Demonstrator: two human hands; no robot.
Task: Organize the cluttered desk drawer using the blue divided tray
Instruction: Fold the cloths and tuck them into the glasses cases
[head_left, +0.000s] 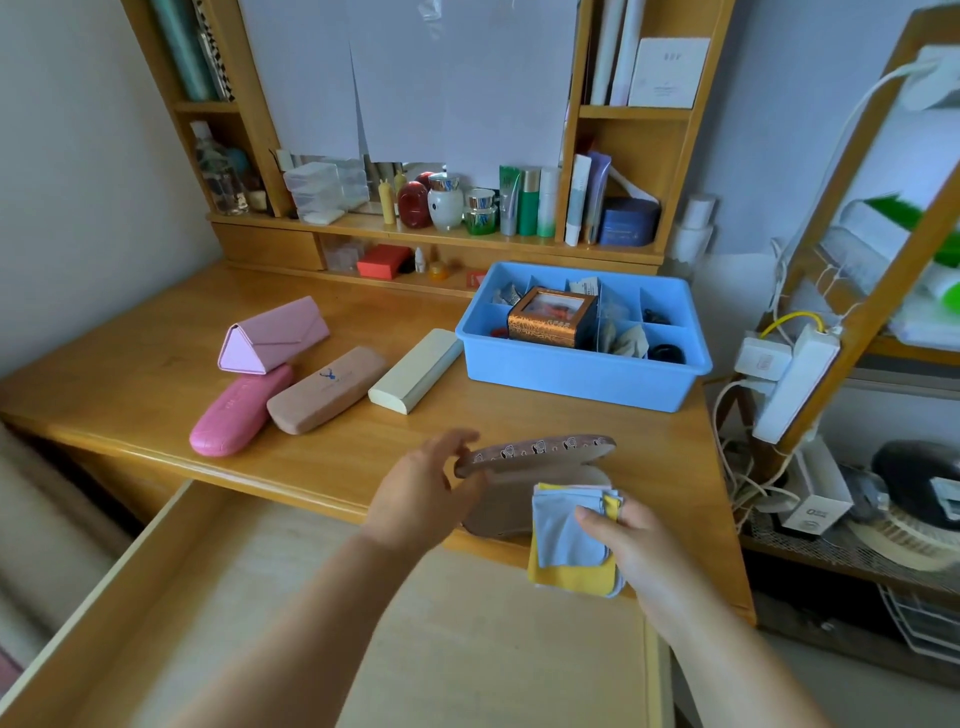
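Observation:
A brown glasses case (540, 452) lies open at the desk's front edge. My left hand (423, 493) holds its raised lid by the left end. My right hand (626, 540) pinches a stack of folded cleaning cloths (569, 540), light blue over yellow, right in front of the open case. The blue divided tray (582, 369) stands on the desk at the back right, with a copper box (550, 317) and small items in its compartments. The wooden drawer (322, 613) is pulled out below the desk, its bottom bare.
Several closed glasses cases lie in a row on the desk: pink triangular (272, 335), pink oval (239, 410), tan (327, 389), cream (415, 371). Bottles and jars fill the back shelf (441, 234). A power strip (795, 384) with cables hangs at the right.

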